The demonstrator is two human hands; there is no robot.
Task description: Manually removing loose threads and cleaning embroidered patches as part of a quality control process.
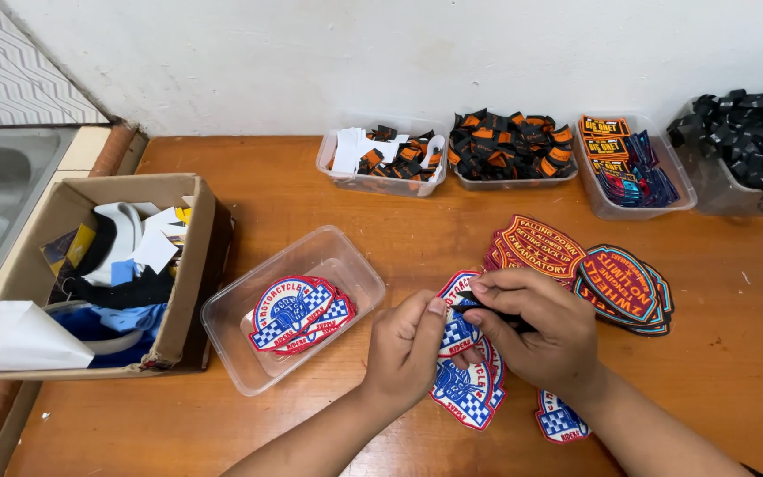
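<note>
My left hand (404,349) and my right hand (536,329) meet over the middle of the wooden table (735,353). Together they pinch a small black strip (472,306) between the fingertips. Under the hands lie round embroidered patches in red, white and blue checks (465,393), and one more patch (561,422) sits by my right wrist. A clear plastic tub (346,265) to the left of my left hand holds a few of the same checked patches (300,314).
Red-and-orange patches (536,246) and dark oval patches (626,290) are stacked right of the hands. Along the back wall stand tubs of small labels (383,152), orange-black tags (512,141), flat patches (626,161) and black straps (752,137). A cardboard box (189,265) of scraps stands left.
</note>
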